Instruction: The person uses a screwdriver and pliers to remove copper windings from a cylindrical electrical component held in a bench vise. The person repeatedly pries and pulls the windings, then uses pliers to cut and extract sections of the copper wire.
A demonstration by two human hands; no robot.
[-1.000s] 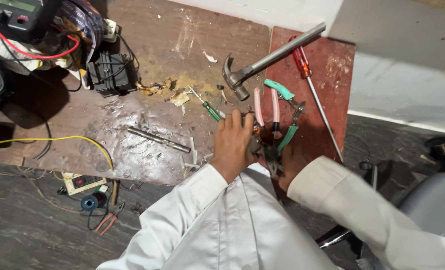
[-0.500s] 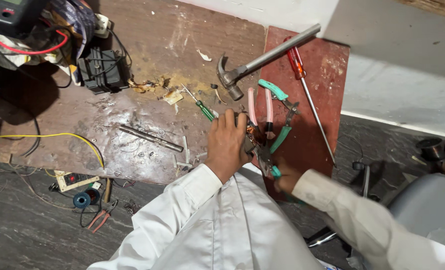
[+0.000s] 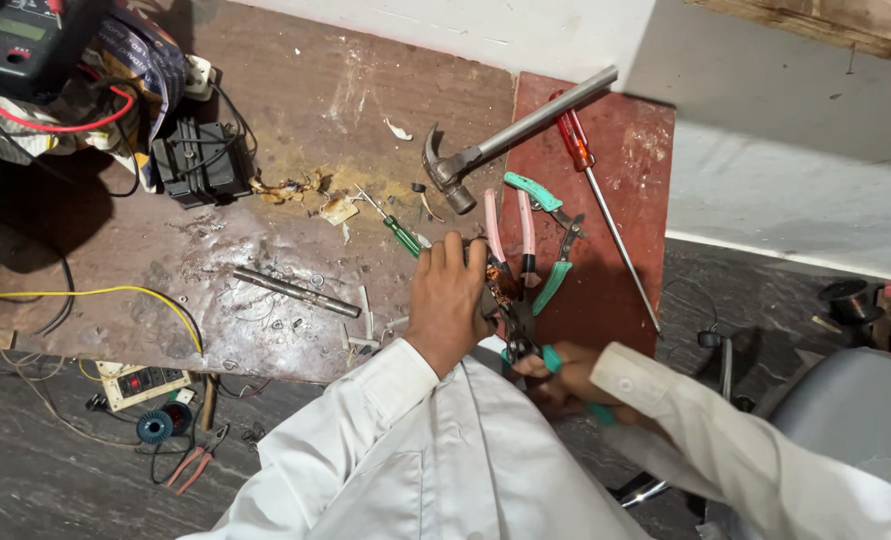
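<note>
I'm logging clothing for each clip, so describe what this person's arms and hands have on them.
Both arms are in long white sleeves of a loose, shirt-like garment, with plain cuffs at the wrists. The left sleeve shows soft creases, and the right sleeve looks slightly blurred. The left hand and right hand are bare: no gloves. No rings, watch or markings can be seen.

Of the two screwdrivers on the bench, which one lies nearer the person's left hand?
The small green-handled screwdriver, just beside the left hand; the long red-handled one lies farther right.

hammer [image 3: 505,140] left of screwdriver [image 3: 605,215]
</note>
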